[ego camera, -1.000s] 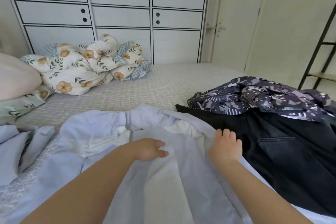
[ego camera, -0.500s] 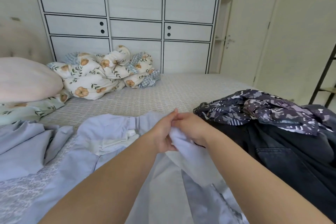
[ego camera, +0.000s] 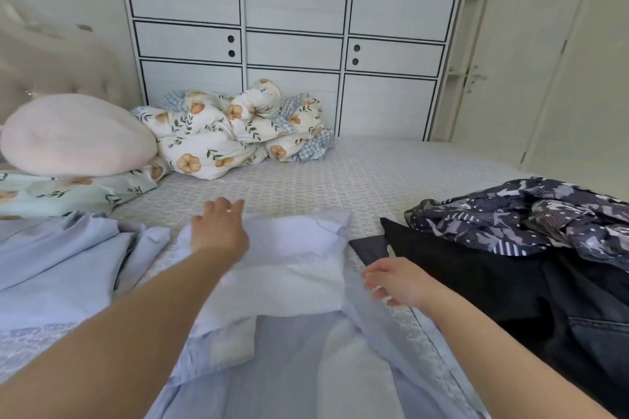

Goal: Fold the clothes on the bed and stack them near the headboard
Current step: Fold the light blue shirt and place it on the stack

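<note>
Bed [ego camera: 357,177] with patterned sheet fronts a white wardrobe [ego camera: 292,37]. My left hand [ego camera: 218,231], fingers relaxed, rests on the pale blue garment [ego camera: 292,269] mid-bed; my right hand [ego camera: 394,281] hovers loosely open beside the dark clothes [ego camera: 493,282].

A pale blue garment [ego camera: 292,258] lies spread on the bed, its upper part folded over, directly under the left fingers [ego camera: 224,211]; black trousers [ego camera: 510,286] lie flat just beyond the right fingertips [ego camera: 374,279]; a crumpled navy patterned top [ego camera: 531,214] rests on them.
</note>
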